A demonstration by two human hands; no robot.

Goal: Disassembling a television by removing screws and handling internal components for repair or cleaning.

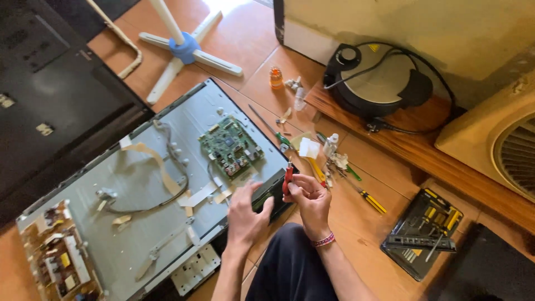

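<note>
My right hand (310, 199) holds a small red-handled screwdriver (287, 177) upright, fingers closed round its handle, just off the right edge of an opened flat television (134, 212) lying back-up on the floor. My left hand (245, 212) rests with fingers spread on the television's dark lower edge, touching a black part there. A green circuit board (231, 146) sits on the grey metal back panel, with flat ribbon cables (161, 167) and wires to its left. A second board (58, 259) with yellow parts lies at the panel's left end.
Screwdrivers (372, 202), a yellow-handled tool (316, 167) and small bits lie on the tiled floor to the right. An open black tool case (423, 234) sits farther right. A round black-and-grey cooker (379, 78) stands on a wooden plank. A white fan base (184, 47) is at the top.
</note>
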